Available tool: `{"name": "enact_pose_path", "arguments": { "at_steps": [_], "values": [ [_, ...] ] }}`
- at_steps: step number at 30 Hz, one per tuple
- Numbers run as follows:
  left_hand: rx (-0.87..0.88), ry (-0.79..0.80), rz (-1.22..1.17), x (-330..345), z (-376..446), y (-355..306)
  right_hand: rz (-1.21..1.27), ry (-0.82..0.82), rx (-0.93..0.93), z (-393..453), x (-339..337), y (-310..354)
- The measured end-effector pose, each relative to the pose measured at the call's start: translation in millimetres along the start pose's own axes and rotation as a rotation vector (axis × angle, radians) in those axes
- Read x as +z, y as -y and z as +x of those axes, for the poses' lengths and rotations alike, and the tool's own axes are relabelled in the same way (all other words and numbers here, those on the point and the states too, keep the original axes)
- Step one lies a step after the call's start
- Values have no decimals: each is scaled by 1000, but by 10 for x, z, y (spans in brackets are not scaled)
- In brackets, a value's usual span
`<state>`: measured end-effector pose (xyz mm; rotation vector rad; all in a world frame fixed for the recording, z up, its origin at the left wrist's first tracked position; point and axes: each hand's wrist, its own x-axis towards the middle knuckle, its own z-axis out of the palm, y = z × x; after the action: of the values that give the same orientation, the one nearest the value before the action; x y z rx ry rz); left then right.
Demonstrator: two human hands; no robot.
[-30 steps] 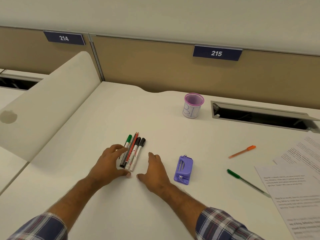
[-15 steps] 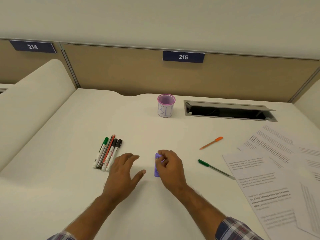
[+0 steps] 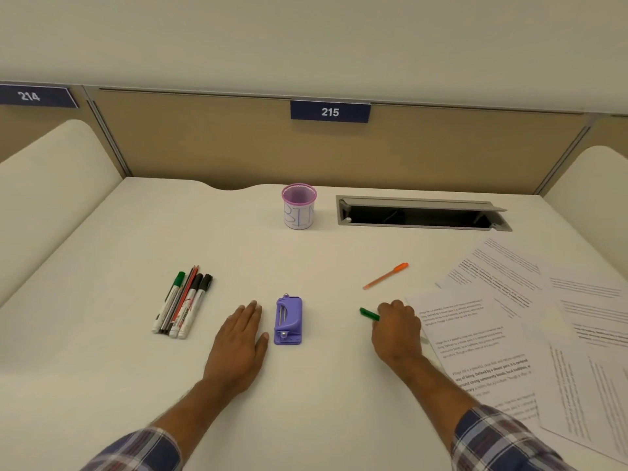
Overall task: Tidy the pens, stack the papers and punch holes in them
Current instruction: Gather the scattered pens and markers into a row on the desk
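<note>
A smooth white desk (image 3: pixel 102 368) carries a purple plastic hole punch (image 3: pixel 288 320) at its centre. At nine o'clock from it, capped markers and thin pencils (image 3: pixel 183 302) lie bunched side by side. The left hand (image 3: pixel 239 341) rests flat, fingers released, thumb just beside the punch. The right hand (image 3: pixel 397 329), half a second ago on the punch, has now shifted to three o'clock and is clenched around a green pen (image 3: pixel 368 313). An orange pen (image 3: pixel 385 276) lies loose beyond. Printed papers (image 3: pixel 509 321) fan untidily at the right. A mesh cup (image 3: pixel 299 206) at twelve o'clock reads "BIN"; the partition signs (image 3: pixel 330 112) read "215" and "214".
</note>
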<state>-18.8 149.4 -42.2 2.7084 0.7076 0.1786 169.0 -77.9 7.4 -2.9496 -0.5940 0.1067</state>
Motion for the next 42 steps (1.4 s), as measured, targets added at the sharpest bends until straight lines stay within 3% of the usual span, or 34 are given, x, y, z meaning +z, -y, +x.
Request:
{"name": "enact_pose_path", "arguments": {
  "at_steps": [8, 11, 15, 20, 24, 31, 36, 39, 42],
  "values": [
    [44, 62, 87, 33, 285, 98, -1, -39, -43, 123, 66, -55],
    [55, 53, 89, 56, 294, 115, 283, -154, 19, 212, 43, -15],
    [58, 44, 85, 70, 295, 132, 707, -234, 236, 430, -37, 87],
    [65, 37, 88, 80, 300, 140, 1008, -126, 550, 853, -42, 138],
    [65, 23, 84, 84, 307, 138, 948, -51, 609, 1038, -58, 198],
    [65, 8, 103, 93, 309, 148, 550, 17, 519, 1119, -71, 257],
    [71, 7, 95, 91, 297, 149, 448, 82, 406, 1133, -71, 339],
    [71, 6, 92, 91, 299, 150, 475, 83, 375, 1101, -57, 374],
    [71, 4, 82, 90, 309, 148, 672, 53, 330, 1074, -35, 400]
  ]
}}
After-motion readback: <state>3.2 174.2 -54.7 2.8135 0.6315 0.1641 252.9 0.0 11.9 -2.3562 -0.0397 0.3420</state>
